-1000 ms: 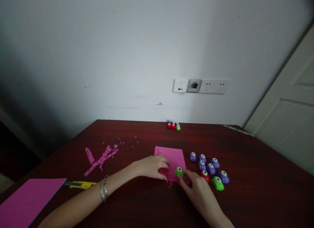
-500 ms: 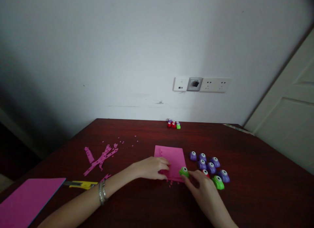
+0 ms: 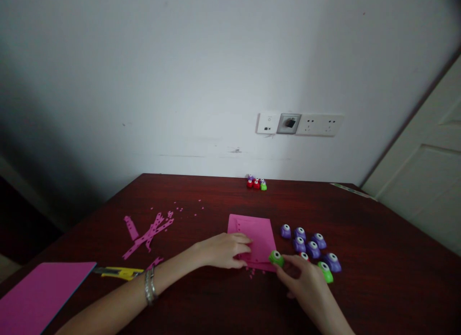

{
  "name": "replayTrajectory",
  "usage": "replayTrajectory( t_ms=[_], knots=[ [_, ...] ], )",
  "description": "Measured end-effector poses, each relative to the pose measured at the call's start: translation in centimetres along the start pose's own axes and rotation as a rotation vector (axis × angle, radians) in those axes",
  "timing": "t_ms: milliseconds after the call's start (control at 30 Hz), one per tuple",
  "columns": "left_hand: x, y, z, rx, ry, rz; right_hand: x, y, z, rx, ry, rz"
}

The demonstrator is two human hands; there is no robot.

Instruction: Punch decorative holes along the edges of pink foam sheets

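Note:
My left hand (image 3: 227, 250) lies on the left side of a pink paper card (image 3: 261, 236), its fingers spread over the edge. Small punched holes run along the card's left and lower margins. At the card's lower right corner, my right hand (image 3: 304, 275) grips a green craft punch (image 3: 276, 258) between thumb and fingers. Tiny pink cut-outs (image 3: 252, 273) are scattered just below the card. Right of it stand several purple punches (image 3: 313, 249), a second green punch (image 3: 325, 272) and a red punch (image 3: 304, 256), partly hidden by my right hand.
Punched pink strips (image 3: 147, 236) lie in a pile at the left. A yellow utility knife (image 3: 122, 273) rests by a stack of pink paper (image 3: 43, 294), near my left forearm. Several small punches (image 3: 256, 183) stand at the back against the wall (image 3: 201, 85).
My right hand has moved slightly right with the green punch, from over the card's lower right edge to its corner. My left hand stays on the card.

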State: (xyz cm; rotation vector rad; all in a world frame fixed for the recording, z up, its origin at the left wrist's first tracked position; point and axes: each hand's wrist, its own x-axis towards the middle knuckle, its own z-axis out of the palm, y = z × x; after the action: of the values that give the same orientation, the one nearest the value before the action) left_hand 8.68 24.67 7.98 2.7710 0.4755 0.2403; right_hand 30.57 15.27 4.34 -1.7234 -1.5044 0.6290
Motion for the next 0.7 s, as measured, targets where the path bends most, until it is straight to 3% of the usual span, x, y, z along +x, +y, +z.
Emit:
replayTrajectory(
  t_ms=[400, 700],
  knots=[
    [0.3, 0.2, 0.1, 0.04, 0.027, 0.112, -0.2, -0.9, 0.0, 0.073, -0.047, 0.125],
    [0.1, 0.0, 1.6, 0.286, 0.1, 0.201, -0.4, -1.5, -0.3, -0.004, -0.072, 0.119]
  ],
)
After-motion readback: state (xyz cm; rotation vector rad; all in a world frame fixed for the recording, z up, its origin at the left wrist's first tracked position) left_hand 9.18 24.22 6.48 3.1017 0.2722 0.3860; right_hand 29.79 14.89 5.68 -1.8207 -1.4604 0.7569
